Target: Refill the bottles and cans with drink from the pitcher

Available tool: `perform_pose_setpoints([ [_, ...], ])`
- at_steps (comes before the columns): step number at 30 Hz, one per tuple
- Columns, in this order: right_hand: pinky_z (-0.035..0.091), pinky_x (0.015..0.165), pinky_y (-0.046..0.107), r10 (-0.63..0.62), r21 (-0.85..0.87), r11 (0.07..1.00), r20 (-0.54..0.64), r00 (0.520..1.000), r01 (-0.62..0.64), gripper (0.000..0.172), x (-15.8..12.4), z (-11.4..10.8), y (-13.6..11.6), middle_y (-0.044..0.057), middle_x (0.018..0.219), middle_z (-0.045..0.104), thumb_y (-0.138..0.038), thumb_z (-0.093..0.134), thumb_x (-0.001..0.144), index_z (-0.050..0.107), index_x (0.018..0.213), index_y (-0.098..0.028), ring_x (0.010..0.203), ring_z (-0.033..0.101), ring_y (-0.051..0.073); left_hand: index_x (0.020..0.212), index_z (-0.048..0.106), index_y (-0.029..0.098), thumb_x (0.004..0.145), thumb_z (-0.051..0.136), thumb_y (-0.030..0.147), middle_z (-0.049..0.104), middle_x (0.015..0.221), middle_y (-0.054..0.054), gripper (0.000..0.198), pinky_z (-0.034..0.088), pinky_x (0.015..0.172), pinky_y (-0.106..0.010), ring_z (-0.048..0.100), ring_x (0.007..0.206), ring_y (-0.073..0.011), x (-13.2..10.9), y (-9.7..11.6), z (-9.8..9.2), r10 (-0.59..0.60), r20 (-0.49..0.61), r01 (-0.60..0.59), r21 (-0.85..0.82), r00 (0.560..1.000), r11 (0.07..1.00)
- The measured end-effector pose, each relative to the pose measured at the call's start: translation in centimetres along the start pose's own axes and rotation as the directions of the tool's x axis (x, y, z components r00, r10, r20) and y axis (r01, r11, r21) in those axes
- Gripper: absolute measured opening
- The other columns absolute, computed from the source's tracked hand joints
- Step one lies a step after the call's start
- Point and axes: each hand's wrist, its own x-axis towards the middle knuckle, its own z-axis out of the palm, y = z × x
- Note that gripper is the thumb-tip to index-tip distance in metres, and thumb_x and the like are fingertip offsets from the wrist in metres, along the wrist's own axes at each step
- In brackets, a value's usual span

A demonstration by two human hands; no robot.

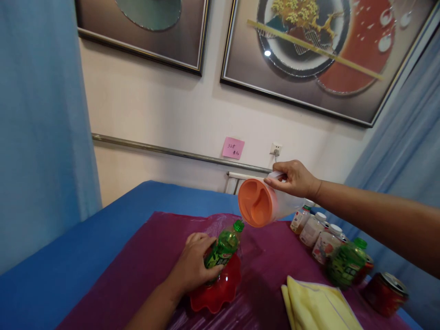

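Observation:
My left hand [196, 262] is wrapped round a green-labelled plastic bottle [223, 250], which leans to the right in a red wavy-rimmed bowl [229, 286]. The bottle has a green top; whether its mouth is uncovered I cannot tell. Up and to the right, my right hand [292, 179] grips the pale handle of a translucent pitcher [285, 205] with an orange lid [255, 202]. The pitcher is tipped on its side, its lid end pointing left, just above and right of the bottle's top. A stream of liquid cannot be made out.
A purple plastic sheet [137, 270] covers part of the blue bed surface [113, 215]. At right stand several bottles, including a green-capped bottle [347, 262], and a dark red can [385, 293]. A folded yellow cloth [316, 305] lies in front. Behind run a wall rail [165, 150] and blue curtains [41, 114].

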Motion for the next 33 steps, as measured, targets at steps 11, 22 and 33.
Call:
perform_pose_setpoints([
  [11, 0.026, 0.053, 0.027, -0.010, -0.018, 1.000, 0.003, 1.000, 0.010, 0.048, 0.00, -0.28, -0.30, -0.005, 0.053, 0.038, -0.057, 0.059, 0.084, 0.038, 0.058, -0.023, 0.050, 0.033, 0.009, 0.113, 0.068, 0.022, 0.065, 0.079, 0.033, 0.065, 0.107, -0.007, 0.051, 0.043, 0.099, -0.048, 0.056, 0.105, -0.0298, -0.06, 0.00, -0.08, -0.007, -0.001, 0.007, -0.001, 1.000, 1.000],
  [22, 0.027, 0.053, 0.027, -0.025, -0.029, 0.999, -0.002, 1.000, 0.025, 0.048, 0.04, -0.52, -0.46, -0.005, 0.053, 0.038, -0.056, 0.059, 0.086, 0.036, 0.058, -0.023, 0.050, 0.032, 0.009, 0.109, 0.067, 0.023, 0.065, 0.079, 0.032, 0.064, 0.103, -0.006, 0.047, 0.044, 0.097, -0.048, 0.056, 0.102, -0.0292, -0.06, 0.13, -0.14, 0.008, 0.000, -0.008, -0.007, 1.000, 1.000],
  [33, 0.027, 0.052, 0.027, -0.028, -0.027, 0.999, -0.005, 1.000, 0.028, 0.048, -0.04, -0.65, -0.73, -0.005, 0.053, 0.036, -0.055, 0.059, 0.084, 0.034, 0.058, -0.024, 0.050, 0.032, 0.009, 0.107, 0.068, 0.022, 0.064, 0.079, 0.034, 0.066, 0.106, -0.006, 0.046, 0.042, 0.099, -0.048, 0.057, 0.105, -0.0298, -0.05, 0.08, -0.13, -0.008, 0.001, 0.008, -0.018, 1.000, 1.000],
])
